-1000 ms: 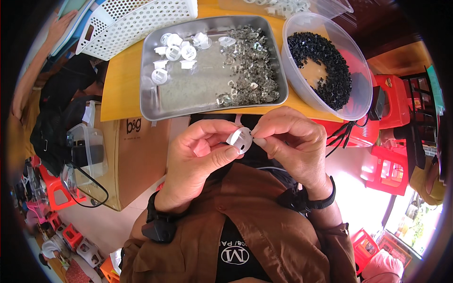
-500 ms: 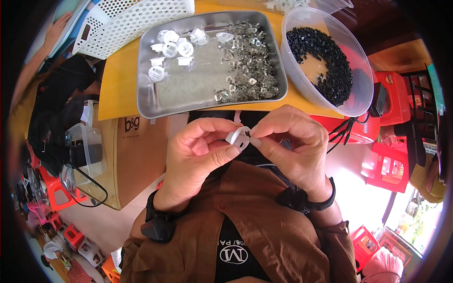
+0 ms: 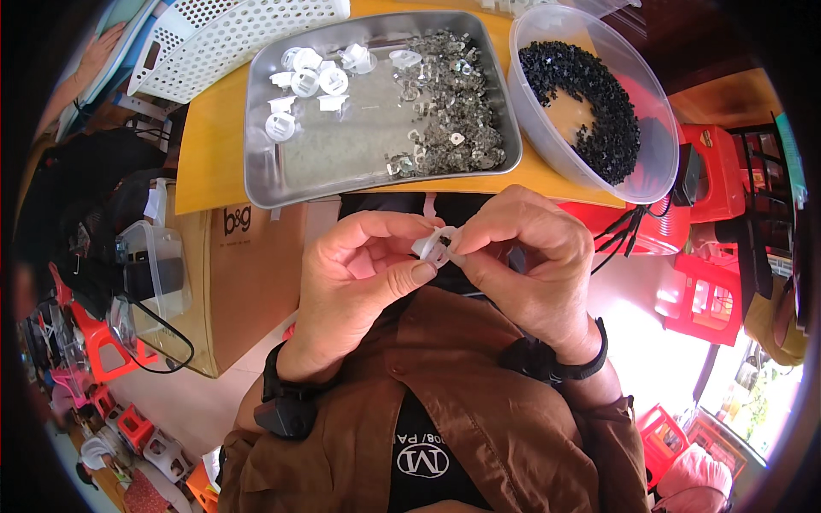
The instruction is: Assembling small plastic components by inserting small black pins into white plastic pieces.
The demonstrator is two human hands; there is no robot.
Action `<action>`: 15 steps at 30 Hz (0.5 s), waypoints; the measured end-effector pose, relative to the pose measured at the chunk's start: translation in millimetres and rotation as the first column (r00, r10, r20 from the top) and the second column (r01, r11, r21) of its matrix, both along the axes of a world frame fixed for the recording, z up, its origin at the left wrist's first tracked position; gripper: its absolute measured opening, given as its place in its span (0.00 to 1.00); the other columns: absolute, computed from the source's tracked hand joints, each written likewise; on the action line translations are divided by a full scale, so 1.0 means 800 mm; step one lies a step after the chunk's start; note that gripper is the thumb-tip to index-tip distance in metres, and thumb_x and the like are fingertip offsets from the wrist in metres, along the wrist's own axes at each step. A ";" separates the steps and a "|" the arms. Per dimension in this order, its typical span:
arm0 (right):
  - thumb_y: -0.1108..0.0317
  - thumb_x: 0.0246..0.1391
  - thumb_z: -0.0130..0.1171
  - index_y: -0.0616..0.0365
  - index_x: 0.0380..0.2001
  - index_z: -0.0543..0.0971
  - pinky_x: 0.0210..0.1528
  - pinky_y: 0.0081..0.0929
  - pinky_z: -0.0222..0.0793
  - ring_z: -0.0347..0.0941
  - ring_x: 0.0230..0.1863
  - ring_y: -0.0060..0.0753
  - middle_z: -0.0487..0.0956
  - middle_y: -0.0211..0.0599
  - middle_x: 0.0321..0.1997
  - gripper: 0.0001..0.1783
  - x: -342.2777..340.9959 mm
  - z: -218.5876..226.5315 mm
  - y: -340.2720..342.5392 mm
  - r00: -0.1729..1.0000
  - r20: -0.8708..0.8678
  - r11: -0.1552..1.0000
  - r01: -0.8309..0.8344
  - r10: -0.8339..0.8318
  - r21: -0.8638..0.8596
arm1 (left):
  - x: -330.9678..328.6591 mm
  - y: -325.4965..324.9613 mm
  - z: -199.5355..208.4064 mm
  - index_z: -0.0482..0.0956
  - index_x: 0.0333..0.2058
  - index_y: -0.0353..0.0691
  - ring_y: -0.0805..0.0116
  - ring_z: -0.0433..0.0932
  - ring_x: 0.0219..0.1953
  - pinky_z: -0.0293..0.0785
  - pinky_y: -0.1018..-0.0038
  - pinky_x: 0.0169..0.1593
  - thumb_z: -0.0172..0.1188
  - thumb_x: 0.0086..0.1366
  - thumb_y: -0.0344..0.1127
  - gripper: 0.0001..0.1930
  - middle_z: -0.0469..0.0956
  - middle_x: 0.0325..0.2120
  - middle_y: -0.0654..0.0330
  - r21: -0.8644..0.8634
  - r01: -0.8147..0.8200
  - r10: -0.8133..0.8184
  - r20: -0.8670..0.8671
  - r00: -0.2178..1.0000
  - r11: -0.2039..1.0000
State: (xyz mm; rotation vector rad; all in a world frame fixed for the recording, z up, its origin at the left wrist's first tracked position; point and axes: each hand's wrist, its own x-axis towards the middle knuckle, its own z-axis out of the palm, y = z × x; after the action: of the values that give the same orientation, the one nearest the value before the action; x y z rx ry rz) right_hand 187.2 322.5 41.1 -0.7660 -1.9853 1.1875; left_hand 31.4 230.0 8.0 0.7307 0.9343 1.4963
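Between thumb and fingers my left hand (image 3: pixel 359 278) pinches a round white plastic cap (image 3: pixel 434 245), tilted on its side in front of my chest. Inside it sits a small black piece (image 3: pixel 445 241). My right hand (image 3: pixel 534 265) has thumb and forefinger pressed together at the cap's right edge; what lies between those fingertips is too small to make out. Beyond my hands, a metal tray (image 3: pixel 291 184) holds several white caps (image 3: pixel 304 81) on its left and a heap of small shiny metal parts (image 3: pixel 453 128) on its right.
Right of the tray stands a clear round tub (image 3: pixel 658 162) with small black pieces (image 3: pixel 586 94). A white perforated basket (image 3: pixel 214 51) is at the table's back left. Below the table's left side is a cardboard box (image 3: pixel 256 282). Another person's hand (image 3: pixel 101 51) shows far left.
The white cap has turned slightly in my left fingers, so more of its inside and the black piece shows. My right fingertips have shifted a little on its edge.
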 end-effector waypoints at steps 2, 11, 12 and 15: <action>0.84 0.34 0.63 0.56 0.22 0.79 0.24 0.20 0.67 0.73 0.24 0.27 0.76 0.31 0.23 0.10 -0.001 0.003 -0.001 1.000 0.016 0.999 0.007 -0.007 0.032 | 0.000 -0.001 0.000 0.72 0.43 0.30 0.68 0.76 0.45 0.73 0.73 0.51 0.60 0.56 0.18 0.15 0.75 0.45 0.51 -0.001 0.013 -0.013 0.022 1.000 1.000; 0.82 0.35 0.65 0.56 0.23 0.80 0.21 0.19 0.65 0.72 0.23 0.24 0.77 0.31 0.23 0.10 -0.002 0.003 -0.003 0.999 -0.005 0.998 0.035 -0.034 0.052 | 0.001 0.000 0.002 0.70 0.46 0.28 0.67 0.76 0.45 0.74 0.72 0.50 0.58 0.57 0.17 0.17 0.74 0.44 0.51 0.035 0.032 -0.032 0.017 0.999 0.999; 0.81 0.35 0.65 0.56 0.24 0.80 0.21 0.19 0.65 0.71 0.22 0.24 0.76 0.31 0.24 0.10 -0.002 0.002 -0.005 0.999 0.001 0.997 0.053 -0.053 0.063 | 0.002 0.000 0.003 0.70 0.46 0.28 0.67 0.76 0.45 0.74 0.72 0.50 0.58 0.57 0.17 0.17 0.74 0.44 0.51 0.035 0.032 -0.033 0.017 0.999 0.999; 0.81 0.34 0.66 0.56 0.24 0.80 0.20 0.18 0.65 0.70 0.21 0.23 0.76 0.31 0.24 0.10 -0.001 0.002 -0.006 0.997 0.021 0.994 0.071 -0.073 0.078 | 0.003 -0.001 0.004 0.69 0.47 0.28 0.66 0.76 0.45 0.74 0.72 0.51 0.57 0.57 0.17 0.18 0.74 0.45 0.50 0.017 0.035 -0.035 -0.009 0.999 0.999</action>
State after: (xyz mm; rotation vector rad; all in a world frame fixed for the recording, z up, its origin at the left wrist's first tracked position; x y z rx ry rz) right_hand 186.0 317.5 42.8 -0.8093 -1.9938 1.0585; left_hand 33.9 229.3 11.6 0.7631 0.9117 1.4730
